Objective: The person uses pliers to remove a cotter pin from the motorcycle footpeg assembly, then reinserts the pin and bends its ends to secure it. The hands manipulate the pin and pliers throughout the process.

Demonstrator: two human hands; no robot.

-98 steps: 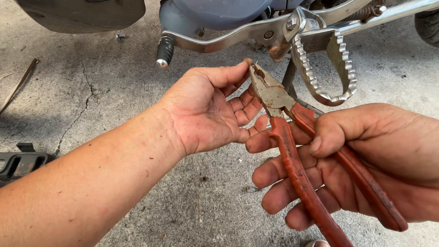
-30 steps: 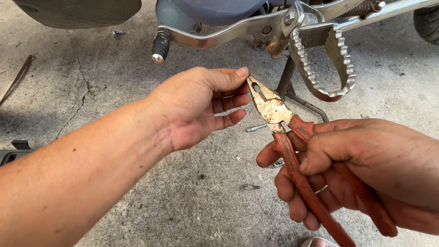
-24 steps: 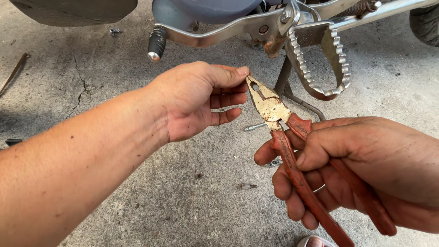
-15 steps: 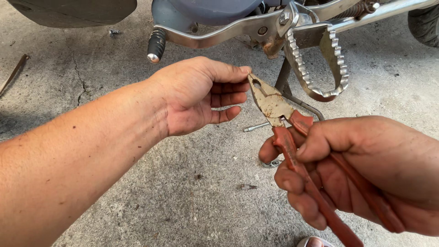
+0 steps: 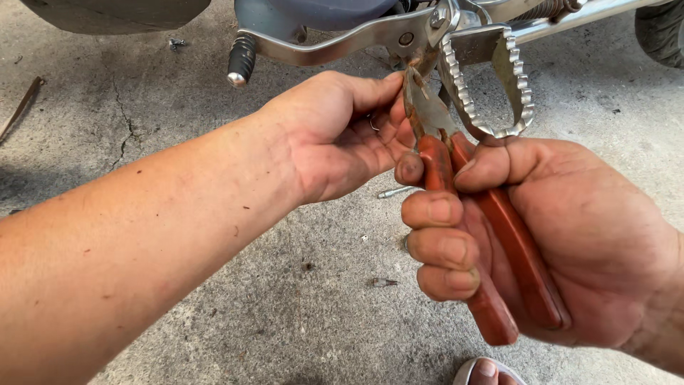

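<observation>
While both hands meet below a motorcycle's metal parts, the scene reads:

Right hand (image 5: 563, 242): fingers wrapped tight around the red handles of rusty pliers (image 5: 470, 214), thumb on top.
Pliers: nose pointing up, reaching the pivot of the silver foot lever (image 5: 335, 46); whether the tip grips anything cannot be told.
Left hand (image 5: 342, 135): curled just beside the pliers' nose, fingertips pinching a small metal ring (image 5: 372, 122).
Footpeg (image 5: 491, 78): toothed metal loop, just behind the pliers.
Concrete floor (image 5: 235, 314): a small screw (image 5: 394, 192) lies under the hands.
</observation>
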